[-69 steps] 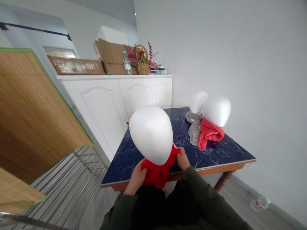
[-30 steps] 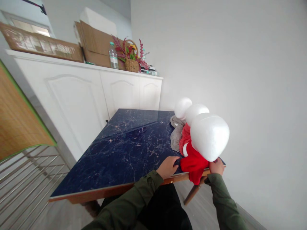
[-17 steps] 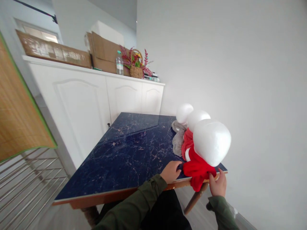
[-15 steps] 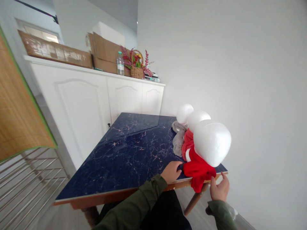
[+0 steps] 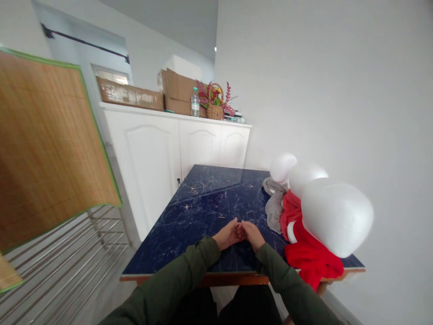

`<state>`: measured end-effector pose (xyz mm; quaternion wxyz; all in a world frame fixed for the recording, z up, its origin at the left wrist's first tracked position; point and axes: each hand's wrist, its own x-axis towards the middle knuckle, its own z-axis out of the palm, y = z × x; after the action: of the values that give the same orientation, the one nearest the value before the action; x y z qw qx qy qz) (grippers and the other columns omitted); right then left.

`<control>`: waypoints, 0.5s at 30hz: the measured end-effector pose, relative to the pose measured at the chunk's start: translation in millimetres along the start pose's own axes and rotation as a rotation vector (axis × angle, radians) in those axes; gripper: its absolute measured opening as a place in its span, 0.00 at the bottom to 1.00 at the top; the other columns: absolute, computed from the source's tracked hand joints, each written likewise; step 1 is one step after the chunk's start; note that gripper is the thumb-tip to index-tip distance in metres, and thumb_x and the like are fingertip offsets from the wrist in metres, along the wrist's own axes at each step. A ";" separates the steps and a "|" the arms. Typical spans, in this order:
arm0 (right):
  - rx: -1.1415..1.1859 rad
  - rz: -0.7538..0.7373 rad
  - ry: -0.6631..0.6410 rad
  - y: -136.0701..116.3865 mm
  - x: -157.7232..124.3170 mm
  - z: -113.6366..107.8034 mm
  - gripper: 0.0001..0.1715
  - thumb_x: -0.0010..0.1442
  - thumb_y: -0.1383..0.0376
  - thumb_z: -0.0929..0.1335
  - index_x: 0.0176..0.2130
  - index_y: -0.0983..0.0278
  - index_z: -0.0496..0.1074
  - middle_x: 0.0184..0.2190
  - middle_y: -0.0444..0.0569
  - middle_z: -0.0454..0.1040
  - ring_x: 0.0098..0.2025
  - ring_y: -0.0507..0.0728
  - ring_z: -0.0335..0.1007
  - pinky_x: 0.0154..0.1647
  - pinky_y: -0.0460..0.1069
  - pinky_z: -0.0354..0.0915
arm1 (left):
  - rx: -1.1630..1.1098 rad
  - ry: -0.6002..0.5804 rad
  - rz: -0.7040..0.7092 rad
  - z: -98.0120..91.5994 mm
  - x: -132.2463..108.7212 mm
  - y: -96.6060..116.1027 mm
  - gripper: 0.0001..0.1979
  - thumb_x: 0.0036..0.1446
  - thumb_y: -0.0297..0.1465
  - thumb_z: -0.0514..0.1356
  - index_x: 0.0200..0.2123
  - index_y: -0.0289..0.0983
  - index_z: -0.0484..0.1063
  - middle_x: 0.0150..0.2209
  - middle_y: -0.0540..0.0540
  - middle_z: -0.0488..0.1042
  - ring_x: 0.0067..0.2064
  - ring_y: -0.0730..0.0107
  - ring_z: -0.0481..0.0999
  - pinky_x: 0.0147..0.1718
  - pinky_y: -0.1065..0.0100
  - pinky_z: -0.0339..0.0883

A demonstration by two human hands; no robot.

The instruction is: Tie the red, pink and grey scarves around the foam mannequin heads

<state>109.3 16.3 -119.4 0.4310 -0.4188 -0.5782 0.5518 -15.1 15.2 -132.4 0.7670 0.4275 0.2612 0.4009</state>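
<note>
My left hand [image 5: 226, 235] and my right hand [image 5: 253, 234] meet above the near part of the dark blue marbled table [image 5: 209, 203]. Their fingers are curled in and touch each other, with nothing seen between them. To the right of my right hand lies a bright red cloth [image 5: 313, 257], partly hanging over the table's front edge. Behind it are a coral-red cloth [image 5: 291, 208] and a grey cloth [image 5: 274, 210]. Three smooth white rounded forms [image 5: 334, 216] stand in a row by these cloths; their lower parts are hidden.
A white wall runs along the right. Beyond the table stands a white cabinet [image 5: 152, 153] bearing cardboard boxes [image 5: 182, 92], a plastic bottle [image 5: 195, 104] and a flower basket [image 5: 215, 111]. At left, a bamboo mat [image 5: 54, 149] hangs over a metal rack [image 5: 77, 246].
My right hand has left the red cloth and moved left to meet my left hand over the table. The view has turned left; the cloths and white forms sit farther right in it.
</note>
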 end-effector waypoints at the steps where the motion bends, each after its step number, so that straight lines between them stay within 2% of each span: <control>1: 0.124 0.095 -0.064 1.1 17.5 9.4 0.24 0.52 0.48 0.60 0.22 0.65 0.63 0.18 0.43 0.64 0.20 0.49 0.59 0.22 0.45 0.55 | -0.057 0.023 0.026 -8.8 -3.2 7.0 0.22 0.53 0.47 0.46 0.32 0.34 0.65 0.26 0.48 0.67 0.29 0.75 0.68 0.36 0.69 0.61; 3: 0.299 0.218 -0.171 3.7 43.6 20.6 0.26 0.54 0.47 0.57 0.23 0.66 0.62 0.18 0.44 0.65 0.19 0.48 0.60 0.21 0.43 0.55 | -0.125 0.069 0.061 -23.1 -7.9 18.6 0.21 0.54 0.45 0.47 0.34 0.33 0.66 0.27 0.47 0.67 0.29 0.75 0.68 0.34 0.69 0.61; 5: 0.424 0.300 -0.276 5.8 58.0 21.4 0.25 0.56 0.49 0.56 0.25 0.66 0.63 0.20 0.44 0.68 0.20 0.47 0.63 0.22 0.42 0.56 | -0.156 0.087 0.060 -32.7 -9.5 26.3 0.20 0.55 0.43 0.47 0.36 0.33 0.66 0.30 0.46 0.68 0.30 0.74 0.69 0.34 0.69 0.62; 9: 0.510 0.398 -0.553 10.4 63.4 9.0 0.29 0.57 0.47 0.53 0.32 0.67 0.65 0.25 0.48 0.71 0.25 0.50 0.68 0.23 0.43 0.60 | -0.142 0.002 -0.025 -42.7 -1.9 32.3 0.19 0.54 0.42 0.47 0.37 0.33 0.66 0.31 0.45 0.69 0.29 0.74 0.70 0.31 0.70 0.63; 12: 0.481 0.416 -0.737 13.7 61.9 6.4 0.34 0.55 0.44 0.52 0.36 0.69 0.65 0.29 0.52 0.72 0.29 0.53 0.70 0.26 0.47 0.63 | 0.038 -0.010 -0.130 -49.1 10.2 32.4 0.18 0.52 0.41 0.49 0.33 0.32 0.68 0.24 0.47 0.69 0.21 0.75 0.67 0.21 0.72 0.60; 15: 0.502 0.438 -0.778 15.7 64.3 10.5 0.36 0.54 0.42 0.52 0.37 0.69 0.65 0.29 0.52 0.71 0.30 0.54 0.70 0.30 0.49 0.64 | 0.180 0.016 -0.146 -56.4 21.2 30.4 0.12 0.49 0.37 0.53 0.27 0.32 0.67 0.16 0.51 0.63 0.16 0.76 0.63 0.18 0.73 0.59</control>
<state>81.5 75.7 -133.0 0.1453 -0.1771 -0.4443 0.8661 -57.3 67.7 -135.5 0.7506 0.4714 0.3325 0.3222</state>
